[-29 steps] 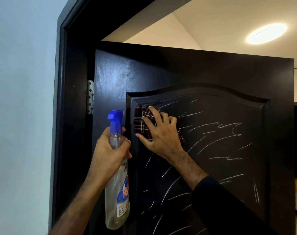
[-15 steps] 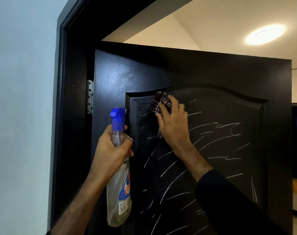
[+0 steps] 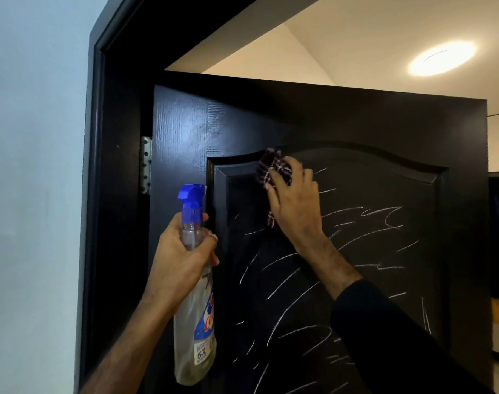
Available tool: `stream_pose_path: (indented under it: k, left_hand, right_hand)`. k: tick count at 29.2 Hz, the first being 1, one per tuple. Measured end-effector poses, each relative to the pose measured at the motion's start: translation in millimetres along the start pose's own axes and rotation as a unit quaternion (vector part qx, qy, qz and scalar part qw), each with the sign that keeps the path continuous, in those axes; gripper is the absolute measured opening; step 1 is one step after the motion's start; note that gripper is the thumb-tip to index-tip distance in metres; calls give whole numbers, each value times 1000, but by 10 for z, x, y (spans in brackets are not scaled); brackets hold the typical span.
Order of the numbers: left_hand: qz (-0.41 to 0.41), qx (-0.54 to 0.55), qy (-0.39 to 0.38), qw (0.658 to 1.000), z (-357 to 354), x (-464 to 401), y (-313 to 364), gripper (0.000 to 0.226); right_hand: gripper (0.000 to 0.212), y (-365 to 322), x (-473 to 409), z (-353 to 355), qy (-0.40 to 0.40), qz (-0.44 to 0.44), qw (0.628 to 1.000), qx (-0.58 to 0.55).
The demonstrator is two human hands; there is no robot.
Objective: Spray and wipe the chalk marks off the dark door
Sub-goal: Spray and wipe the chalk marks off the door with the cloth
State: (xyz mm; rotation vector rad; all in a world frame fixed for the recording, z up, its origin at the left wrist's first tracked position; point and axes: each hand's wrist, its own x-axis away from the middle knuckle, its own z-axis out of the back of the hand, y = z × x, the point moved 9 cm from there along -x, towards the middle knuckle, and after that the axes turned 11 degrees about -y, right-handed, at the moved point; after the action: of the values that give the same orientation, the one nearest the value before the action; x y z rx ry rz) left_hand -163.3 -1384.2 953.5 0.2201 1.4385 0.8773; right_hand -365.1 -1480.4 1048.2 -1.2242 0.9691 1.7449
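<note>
Wiping step's on: the right hand [image 3: 295, 204] presses a checked cloth [image 3: 274, 170] flat on the dark door [image 3: 356, 132] near the panel's top-left corner. The left hand [image 3: 183, 257] is wrapped round the spray bottle [image 3: 195, 322]. Plenty of chalk marks [image 3: 365, 223] remain, so probably sweeps rightward and down next.

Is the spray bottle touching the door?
Cannot tell. The head view shows the spray bottle overlapping the door, hiding any gap.

Ceiling light [image 3: 441, 58] glaring top right; door [image 3: 356, 123] dim; edges bowed.
</note>
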Motion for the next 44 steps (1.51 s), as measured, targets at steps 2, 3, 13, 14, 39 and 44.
stream_pose_path:
  k: [2, 3, 13, 14, 39, 44]
  left_hand:
    - [3, 3, 1, 1000, -20, -1, -13, 31]
    - [3, 4, 1, 1000, -35, -5, -21, 32]
    - [-11, 0, -9, 1000, -92, -71, -43, 30]
    - [-11, 0, -9, 1000, -88, -68, -49, 30]
    - [-18, -4, -23, 1000, -312, -165, 0, 31]
    - [-17, 9, -23, 1000, -323, -152, 8, 30]
  right_hand:
    - [39, -374, 163, -127, -24, 126, 992, 14]
    - [39, -570, 282, -218, -43, 196, 979, 27]
    - [40, 528, 9, 64, 7, -46, 999, -5]
    - [40, 575, 11, 69, 9, -64, 998, -8]
    - [40, 60, -213, 25, -41, 78, 996, 9]
    - [38, 245, -191, 102, -15, 14, 1000, -4]
